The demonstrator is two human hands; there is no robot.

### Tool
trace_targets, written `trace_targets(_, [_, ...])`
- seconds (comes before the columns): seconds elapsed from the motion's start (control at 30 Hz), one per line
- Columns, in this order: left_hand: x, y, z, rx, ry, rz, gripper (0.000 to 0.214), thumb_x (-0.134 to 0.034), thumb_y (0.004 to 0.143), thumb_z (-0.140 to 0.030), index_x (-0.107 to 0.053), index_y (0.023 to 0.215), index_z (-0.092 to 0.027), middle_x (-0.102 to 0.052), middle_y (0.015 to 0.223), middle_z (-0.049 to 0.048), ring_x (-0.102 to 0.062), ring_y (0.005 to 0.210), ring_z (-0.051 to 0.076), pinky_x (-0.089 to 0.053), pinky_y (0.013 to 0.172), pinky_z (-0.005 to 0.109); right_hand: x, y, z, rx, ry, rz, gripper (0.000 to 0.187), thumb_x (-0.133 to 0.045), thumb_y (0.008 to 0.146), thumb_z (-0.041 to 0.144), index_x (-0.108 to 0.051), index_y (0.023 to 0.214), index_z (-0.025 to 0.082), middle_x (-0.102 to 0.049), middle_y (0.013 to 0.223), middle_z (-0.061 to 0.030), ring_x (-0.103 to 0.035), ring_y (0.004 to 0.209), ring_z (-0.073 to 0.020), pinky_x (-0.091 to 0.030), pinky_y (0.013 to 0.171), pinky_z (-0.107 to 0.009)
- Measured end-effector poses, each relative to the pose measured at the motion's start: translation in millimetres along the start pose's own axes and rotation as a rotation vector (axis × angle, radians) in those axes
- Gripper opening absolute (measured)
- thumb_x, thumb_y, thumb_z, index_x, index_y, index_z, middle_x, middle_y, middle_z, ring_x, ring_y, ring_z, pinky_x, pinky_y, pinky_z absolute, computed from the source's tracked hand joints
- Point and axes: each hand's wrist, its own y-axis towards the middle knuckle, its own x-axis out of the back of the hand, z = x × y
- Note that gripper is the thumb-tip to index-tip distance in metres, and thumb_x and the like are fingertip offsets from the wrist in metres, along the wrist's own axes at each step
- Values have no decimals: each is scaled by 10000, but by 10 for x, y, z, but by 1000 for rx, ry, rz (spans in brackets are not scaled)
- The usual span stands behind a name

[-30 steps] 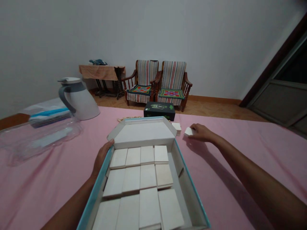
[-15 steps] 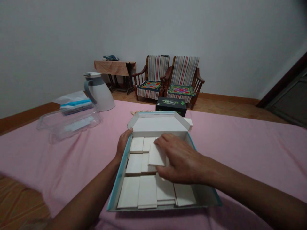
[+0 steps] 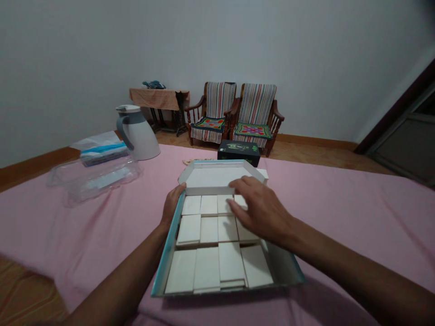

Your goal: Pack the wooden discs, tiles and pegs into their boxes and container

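Note:
In front of me lies an opened cardboard box (image 3: pixel 164 267) with light blue edges, its white lid flap (image 3: pixel 217 175) tilted back. Inside, flat white rectangular pieces (image 3: pixel 181 271) are laid in three rows; some sit higher than their neighbours. My left hand (image 3: pixel 171 206) grips the box's left side near the hinge, thumb on the rim. Over the right part of the far rows hovers my right hand (image 3: pixel 263 208), thumb and fingers apart with nothing between them. It hides part of the pieces there. A strip along the box's right wall holds no pieces.
A pink cloth (image 3: pixel 333 213) covers the table. At the left are clear plastic trays (image 3: pixel 102 181), a packet with a blue stripe (image 3: pixel 103 151) and a white-grey jug (image 3: pixel 142 138). Behind the lid stands a black box (image 3: pixel 239 153). Two wooden chairs (image 3: pixel 253 111) are farther back.
My right hand has let go of the white piece it held and moved up and right, fingers now parted. A raised piece now shows at the middle row's left end. My left hand stays.

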Motion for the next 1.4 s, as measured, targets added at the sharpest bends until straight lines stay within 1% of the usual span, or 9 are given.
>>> trace_targets(0.13, [43,28,-85,47,-9,93,423,-560,636,-573,-630,687,-159,-700,805,59,-600,874,261,-454,860,357,83,-212,-515,-357,-172,101,324,-461,840,372,-562,1030,130,-634,902,-123,-583,804,-228,-393,641,-317])
trace_targets(0.3, [49,-16,-248,79,14,172,447,-588,630,-571,-674,750,-148,-722,845,73,-619,898,283,-470,841,367,-120,-363,-720,-354,-30,371,276,-425,850,312,-621,824,120,-677,872,-144,-622,788,-216,-377,630,-286])
trace_targets(0.43, [82,-179,-476,69,133,42,428,-564,610,-583,-671,706,-180,-729,850,63,-611,963,307,-460,879,371,-104,-452,-637,-330,14,302,240,-384,837,180,-611,799,110,-680,876,-155,-622,817,-211,-357,629,-271])
trace_targets(0.6, [51,-418,-961,4,198,-57,388,-505,668,-556,-654,716,-200,-718,818,35,-611,942,300,-473,854,366,316,-738,-606,-293,108,159,210,-366,855,185,-551,762,147,-658,782,-102,-593,711,-172,-355,616,-256])
trace_targets(0.7, [-215,-478,-1243,-51,180,-51,353,-508,681,-508,-652,732,-191,-710,853,33,-591,978,287,-447,890,349,627,-979,-725,-303,177,90,246,-329,881,239,-490,704,186,-629,728,-72,-566,650,-163,-363,589,-257])
trace_targets(0.8, [-698,-529,-1387,-90,110,14,349,-506,710,-480,-655,753,-168,-703,844,41,-587,948,272,-444,865,339,834,-1264,-978,-372,187,56,270,-313,889,295,-473,690,205,-622,719,-63,-564,650,-175,-374,582,-269])
trace_targets(1.1, [-2177,-789,-1214,48,-330,347,251,-533,724,-361,-599,595,-156,-614,582,24,-555,638,187,-437,611,278,829,-2102,-1995,-600,146,53,310,-381,840,418,-498,642,211,-614,622,-43,-567,584,-180,-392,545,-275])
trace_targets(1.23, [-2451,-726,-1131,92,-374,377,233,-536,706,-335,-572,556,-161,-581,551,11,-532,612,170,-416,585,262,711,-2145,-2249,-634,188,18,309,-418,800,437,-497,602,213,-610,593,-46,-577,584,-189,-410,533,-271])
trace_targets(1.4, [-2524,-598,-945,126,-358,391,209,-543,684,-342,-588,612,-152,-593,585,13,-536,613,171,-417,586,265,561,-1985,-2402,-641,282,63,336,-425,753,470,-550,596,200,-630,627,-58,-595,610,-206,-432,542,-281])
